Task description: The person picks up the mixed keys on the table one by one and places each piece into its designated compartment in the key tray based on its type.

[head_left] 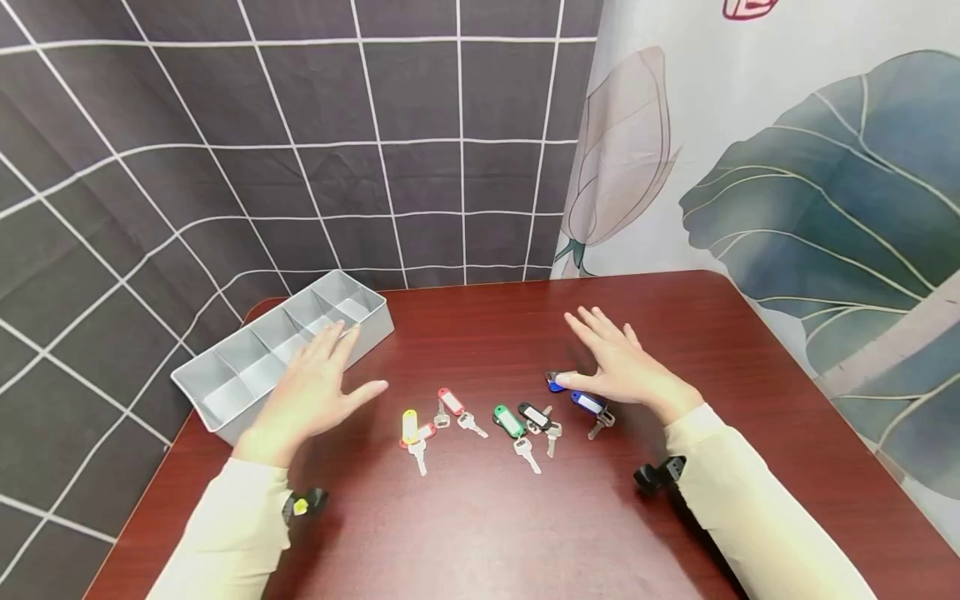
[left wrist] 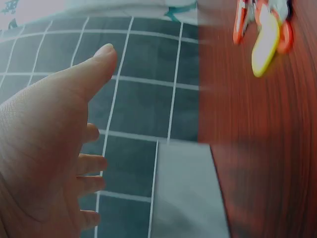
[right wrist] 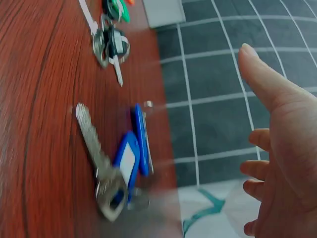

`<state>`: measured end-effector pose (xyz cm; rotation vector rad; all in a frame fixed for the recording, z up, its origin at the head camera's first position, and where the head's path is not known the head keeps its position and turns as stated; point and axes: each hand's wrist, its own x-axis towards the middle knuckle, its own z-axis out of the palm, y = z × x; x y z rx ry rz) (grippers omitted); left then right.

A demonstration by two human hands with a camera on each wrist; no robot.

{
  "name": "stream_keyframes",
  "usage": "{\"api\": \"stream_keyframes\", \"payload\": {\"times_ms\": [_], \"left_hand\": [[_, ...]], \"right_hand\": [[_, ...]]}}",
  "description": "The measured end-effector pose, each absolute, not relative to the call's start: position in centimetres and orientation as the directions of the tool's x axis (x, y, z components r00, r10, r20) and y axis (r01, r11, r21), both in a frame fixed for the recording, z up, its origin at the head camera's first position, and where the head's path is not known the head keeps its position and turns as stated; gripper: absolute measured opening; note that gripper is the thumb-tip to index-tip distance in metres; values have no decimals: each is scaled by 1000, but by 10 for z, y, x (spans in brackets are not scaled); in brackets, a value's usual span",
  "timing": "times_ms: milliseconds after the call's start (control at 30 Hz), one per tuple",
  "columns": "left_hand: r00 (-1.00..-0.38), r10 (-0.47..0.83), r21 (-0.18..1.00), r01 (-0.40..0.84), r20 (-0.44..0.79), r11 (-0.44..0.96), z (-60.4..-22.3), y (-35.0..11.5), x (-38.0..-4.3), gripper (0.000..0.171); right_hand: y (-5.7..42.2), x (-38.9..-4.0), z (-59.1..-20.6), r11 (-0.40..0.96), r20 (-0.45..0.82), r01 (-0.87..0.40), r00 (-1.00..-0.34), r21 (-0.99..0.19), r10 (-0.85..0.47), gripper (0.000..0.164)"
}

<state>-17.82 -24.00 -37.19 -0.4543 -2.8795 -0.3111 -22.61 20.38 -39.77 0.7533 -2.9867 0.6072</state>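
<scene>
My left hand point(head_left: 303, 398) hovers by the grey compartment box point(head_left: 251, 417), fingers extended, thumb spread away, holding nothing. Above the far side of the blue-tagged keys is my right hand point(head_left: 622, 367), likewise with straight fingers and nothing in it. One blue key tag point(head_left: 587, 403) with a key lies below its thumb; another blue key tag point(right wrist: 141, 141) is beside that one. Keys with a black tag point(head_left: 534, 415) and a green tag point(head_left: 509, 421) lie mid-table. Further left are a red key tag point(head_left: 451, 401) and a yellow key tag point(head_left: 409, 426), which overlaps another red one.
The box has several compartments divided by thin walls and stands at the table's back left. Behind the dark red table point(head_left: 465, 517) hang a dark grid-patterned cloth point(head_left: 412, 175) and a white leaf-printed curtain point(head_left: 645, 233). Both wrists carry small black devices.
</scene>
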Motion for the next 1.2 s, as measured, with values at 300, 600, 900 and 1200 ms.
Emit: {"api": "stream_keyframes", "payload": {"times_ms": [300, 600, 900, 1200], "left_hand": [[-946, 236, 119, 267, 224, 956, -358, -298, -170, 93], [-957, 197, 117, 225, 213, 967, -352, -346, -173, 90], [-986, 128, 132, 141, 105, 981, -361, -370, -186, 88], [-997, 78, 136, 79, 13, 988, -374, -386, -200, 90]], "right_hand": [[151, -230, -386, 762, 96, -539, -834, -359, -544, 99], [93, -238, -373, 750, 90, -578, -807, -323, -583, 101], [32, -251, -369, 753, 23, -574, -800, -321, -600, 101], [-19, -264, -371, 760, 5, -574, -799, -305, -602, 104]]}}
